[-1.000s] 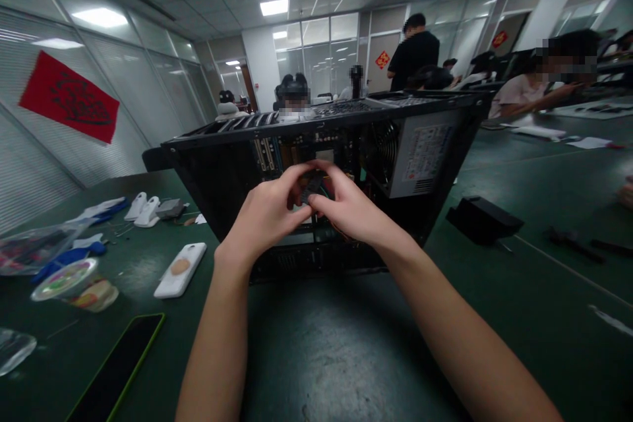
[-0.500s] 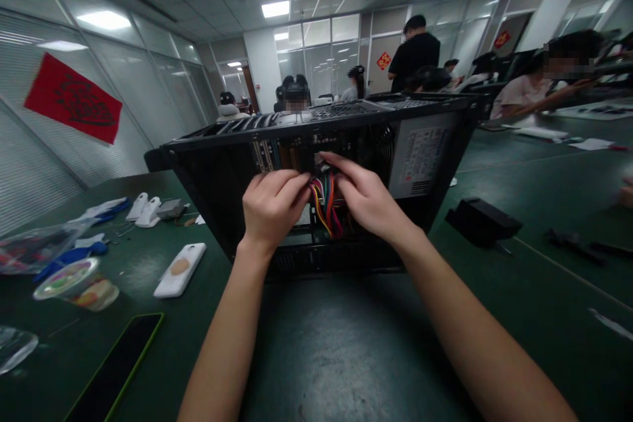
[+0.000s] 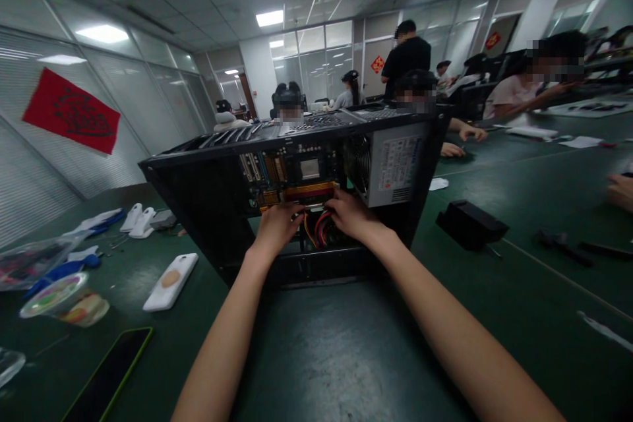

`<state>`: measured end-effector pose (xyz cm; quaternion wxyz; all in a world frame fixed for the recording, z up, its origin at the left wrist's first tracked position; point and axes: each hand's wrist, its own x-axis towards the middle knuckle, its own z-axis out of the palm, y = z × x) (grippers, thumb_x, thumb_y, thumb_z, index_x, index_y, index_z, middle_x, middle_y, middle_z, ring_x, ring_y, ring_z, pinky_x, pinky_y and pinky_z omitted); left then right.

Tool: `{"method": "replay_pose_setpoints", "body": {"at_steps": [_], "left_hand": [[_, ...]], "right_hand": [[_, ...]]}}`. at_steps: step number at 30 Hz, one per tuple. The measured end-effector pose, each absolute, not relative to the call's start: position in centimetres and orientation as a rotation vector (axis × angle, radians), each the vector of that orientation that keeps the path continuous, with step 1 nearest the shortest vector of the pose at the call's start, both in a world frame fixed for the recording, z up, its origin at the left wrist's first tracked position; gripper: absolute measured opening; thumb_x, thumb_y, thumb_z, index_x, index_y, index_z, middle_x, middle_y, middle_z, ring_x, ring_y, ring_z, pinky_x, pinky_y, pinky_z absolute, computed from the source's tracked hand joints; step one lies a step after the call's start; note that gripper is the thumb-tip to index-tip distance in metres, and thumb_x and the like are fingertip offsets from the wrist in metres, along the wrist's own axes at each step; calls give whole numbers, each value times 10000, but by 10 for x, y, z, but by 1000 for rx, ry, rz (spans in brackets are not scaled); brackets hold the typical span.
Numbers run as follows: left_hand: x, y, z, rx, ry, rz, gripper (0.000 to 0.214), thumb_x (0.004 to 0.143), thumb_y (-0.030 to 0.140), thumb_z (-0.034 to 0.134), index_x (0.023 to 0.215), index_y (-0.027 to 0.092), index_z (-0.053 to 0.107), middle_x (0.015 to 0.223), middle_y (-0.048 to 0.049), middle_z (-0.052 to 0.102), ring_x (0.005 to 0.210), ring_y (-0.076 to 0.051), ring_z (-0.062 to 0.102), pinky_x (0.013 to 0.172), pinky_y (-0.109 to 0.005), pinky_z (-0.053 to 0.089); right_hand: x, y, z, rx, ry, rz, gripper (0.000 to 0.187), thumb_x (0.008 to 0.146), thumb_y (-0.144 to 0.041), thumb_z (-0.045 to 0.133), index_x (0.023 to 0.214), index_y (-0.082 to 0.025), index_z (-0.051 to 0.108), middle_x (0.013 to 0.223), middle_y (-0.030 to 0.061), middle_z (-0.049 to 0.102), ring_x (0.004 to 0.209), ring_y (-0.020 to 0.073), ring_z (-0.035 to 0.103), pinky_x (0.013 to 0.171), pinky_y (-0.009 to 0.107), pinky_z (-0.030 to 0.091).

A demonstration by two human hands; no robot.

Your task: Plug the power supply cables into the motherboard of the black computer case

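An open black computer case [image 3: 198,204] stands in front of me, with its motherboard [image 3: 310,169] and a silver power supply [image 3: 398,168] showing inside. Low on the board are yellow and red memory slots [image 3: 309,192]. Just below them my left hand [image 3: 281,225] is closed at the top of a multicoloured cable bundle [image 3: 321,229], fingertips pinched. From the other side my right hand [image 3: 352,214] grips the same bundle, its index finger reaching up to the slots' right end. The cable's end is mostly hidden between my fingers.
On the green table [image 3: 316,349] at left are a white phone [image 3: 171,283], a dark phone with a green edge [image 3: 111,376] and a plastic cup [image 3: 64,300]. A black box-shaped part [image 3: 469,224] lies right of the case. Another person's hands [image 3: 465,138] rest behind it.
Both my hands have moved down inside the case with the cable bundle, from in front of the board to below the memory slots. The board is now more exposed. The view has shifted slightly.
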<state>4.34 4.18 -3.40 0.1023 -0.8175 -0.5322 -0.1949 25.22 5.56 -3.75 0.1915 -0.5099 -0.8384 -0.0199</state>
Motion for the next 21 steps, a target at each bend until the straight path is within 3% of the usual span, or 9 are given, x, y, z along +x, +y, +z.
{"method": "replay_pose_setpoints", "body": {"at_steps": [5, 10, 21], "left_hand": [[51, 44, -31, -2425, -1550, -330, 287, 985, 282, 579, 1235, 256, 717, 1176, -66, 741, 1078, -247, 689, 886, -317, 514], [56, 58, -21, -2386, -1527, -124, 285, 1008, 306, 517, 1171, 238, 740, 1125, -69, 743, 1030, -262, 703, 756, -309, 508], [55, 54, -28, -2335, -1493, -138, 294, 1008, 294, 505, 1194, 271, 732, 1137, -59, 751, 1034, -273, 706, 746, -324, 503]], "right_hand": [[246, 50, -36, -1427, -2426, -66, 254, 927, -177, 543, 1093, -171, 734, 1159, 111, 654, 982, 236, 666, 794, 307, 495], [247, 54, -39, -1414, -2374, -30, 249, 923, -218, 562, 1103, -173, 728, 1184, 104, 649, 1063, 240, 644, 845, 309, 489], [247, 51, -39, -1407, -2382, -32, 236, 924, -213, 552, 1078, -181, 728, 1157, 95, 654, 1025, 235, 655, 810, 301, 484]]}}
